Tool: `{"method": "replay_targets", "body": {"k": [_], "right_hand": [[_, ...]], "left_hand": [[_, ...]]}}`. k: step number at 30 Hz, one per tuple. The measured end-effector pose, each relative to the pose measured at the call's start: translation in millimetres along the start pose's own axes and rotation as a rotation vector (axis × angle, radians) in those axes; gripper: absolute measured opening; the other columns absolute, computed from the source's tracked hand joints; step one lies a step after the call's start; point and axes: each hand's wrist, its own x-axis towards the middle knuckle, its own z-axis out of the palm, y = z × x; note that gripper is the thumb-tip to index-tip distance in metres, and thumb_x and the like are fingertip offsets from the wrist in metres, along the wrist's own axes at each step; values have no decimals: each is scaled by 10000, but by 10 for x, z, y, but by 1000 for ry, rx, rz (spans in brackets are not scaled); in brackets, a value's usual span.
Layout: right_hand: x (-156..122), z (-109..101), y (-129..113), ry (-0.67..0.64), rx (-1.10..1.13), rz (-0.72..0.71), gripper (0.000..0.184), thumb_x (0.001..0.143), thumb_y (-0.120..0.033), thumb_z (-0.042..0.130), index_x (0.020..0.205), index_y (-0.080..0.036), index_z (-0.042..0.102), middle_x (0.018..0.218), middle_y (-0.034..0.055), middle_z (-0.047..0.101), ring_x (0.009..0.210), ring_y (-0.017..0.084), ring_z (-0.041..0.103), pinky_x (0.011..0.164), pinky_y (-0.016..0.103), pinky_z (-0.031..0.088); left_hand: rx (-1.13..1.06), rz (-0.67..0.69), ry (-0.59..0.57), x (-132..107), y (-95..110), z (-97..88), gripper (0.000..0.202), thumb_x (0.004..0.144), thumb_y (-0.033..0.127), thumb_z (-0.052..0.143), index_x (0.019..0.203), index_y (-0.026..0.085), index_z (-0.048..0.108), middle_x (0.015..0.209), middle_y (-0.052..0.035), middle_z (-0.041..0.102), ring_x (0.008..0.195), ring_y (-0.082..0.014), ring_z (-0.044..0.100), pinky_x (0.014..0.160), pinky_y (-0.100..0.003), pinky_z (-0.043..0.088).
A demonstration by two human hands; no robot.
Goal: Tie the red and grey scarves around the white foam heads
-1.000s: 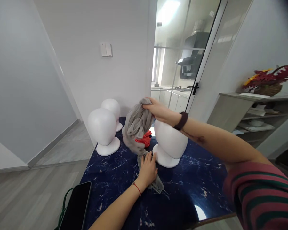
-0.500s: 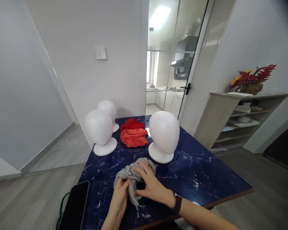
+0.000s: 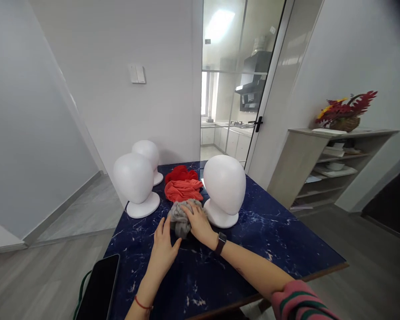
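A bunched grey scarf (image 3: 180,218) lies on the blue marbled table (image 3: 253,249), just in front of two folded red cloths. My right hand (image 3: 199,224) has its fingers over the scarf's right side and grips it. My left hand (image 3: 165,244) is open at the scarf's near left, thumb and fingers apart. Behind the grey scarf are a coral-red cloth (image 3: 183,191) and a darker red cloth (image 3: 181,173). A white mannequin head (image 3: 225,186) stands close to the right of my right hand.
Two more white mannequin heads, a nearer one (image 3: 133,180) and a farther one (image 3: 148,153), stand at the table's left. A black phone (image 3: 98,289) with a green cable is at the near left. A glass door (image 3: 233,89) and a shelf unit (image 3: 296,164) are beyond.
The grey scarf has moved away from me, up against the red cloths, and is more compact. My left hand has let go of it; my right hand has moved forward with it.
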Motion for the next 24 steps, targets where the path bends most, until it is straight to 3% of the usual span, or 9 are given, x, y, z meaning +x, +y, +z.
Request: {"method": "replay_targets", "body": {"k": [3, 5, 7, 9, 10, 12, 14, 17, 24], "right_hand": [[-216, -19, -37, -157, 73, -138, 792, 665, 9, 501, 1412, -196, 336, 1513, 118, 209, 1382, 270, 221, 1107, 464, 269], [-427, -114, -44, -130, 183, -171, 628, 735, -59, 512, 1336, -228, 447, 1464, 83, 335, 1347, 240, 308, 1105, 441, 283], [-650, -221, 30, -33, 340, -53, 333, 825, -176, 489, 1135, -235, 593, 1256, 65, 554, 1171, 210, 509, 1014, 390, 398], [-832, -299, 227, 151, 467, 207, 204, 853, -324, 487, 953, -207, 621, 987, 63, 641, 936, 206, 609, 857, 358, 487], [-890, -326, 367, 273, 489, 350, 236, 833, -389, 509, 932, -197, 603, 921, 64, 635, 875, 212, 614, 802, 357, 500], [-920, -371, 688, 513, 448, 559, 417, 738, -477, 600, 1028, -181, 551, 985, 92, 604, 925, 245, 597, 783, 375, 501], [-835, -414, 979, 641, 373, 608, 692, 611, -505, 700, 1173, -172, 473, 1162, 136, 540, 1087, 286, 534, 850, 412, 481], [-594, -456, 1213, 620, 357, 515, 902, 472, -496, 775, 1239, -166, 436, 1269, 155, 503, 1188, 309, 475, 942, 461, 436], [-309, -494, 1157, 529, 492, 580, 781, 368, -490, 807, 1021, -131, 571, 1111, 185, 640, 1037, 336, 592, 896, 495, 479]], "left_hand": [[383, 121, -145, 134, -33, -23, 913, 618, 57, 639, 1429, 293, 292, 1553, -101, 166, 1409, -371, 118, 1063, -579, 271], [515, 190, -234, 275, -27, -19, 989, 575, 35, 662, 1431, 339, 273, 1566, -77, 117, 1411, -383, 76, 1061, -598, 248], [556, 284, -297, 437, -4, -8, 1000, 582, 81, 690, 1438, 354, 250, 1570, -67, 97, 1416, -372, 48, 1075, -595, 209], [537, 392, -349, 582, 22, 17, 1022, 590, 158, 728, 1447, 368, 213, 1573, -56, 78, 1420, -361, 17, 1085, -596, 170], [517, 443, -375, 638, 29, 40, 1035, 587, 205, 749, 1447, 380, 201, 1574, -47, 73, 1420, -361, 6, 1087, -601, 152], [472, 504, -431, 704, 21, 111, 1010, 589, 314, 770, 1436, 401, 226, 1572, -32, 101, 1417, -372, 37, 1084, -608, 150], [443, 501, -458, 712, -16, 211, 877, 646, 401, 730, 1412, 398, 303, 1554, -35, 191, 1402, -376, 141, 1076, -600, 194], [447, 480, -384, 656, -89, 364, 679, 760, 353, 627, 1387, 381, 369, 1511, -37, 311, 1360, -348, 276, 1066, -570, 250], [502, 464, -236, 549, -94, 488, 636, 765, 218, 605, 1362, 341, 424, 1470, -39, 389, 1335, -328, 328, 1078, -556, 250]]}}
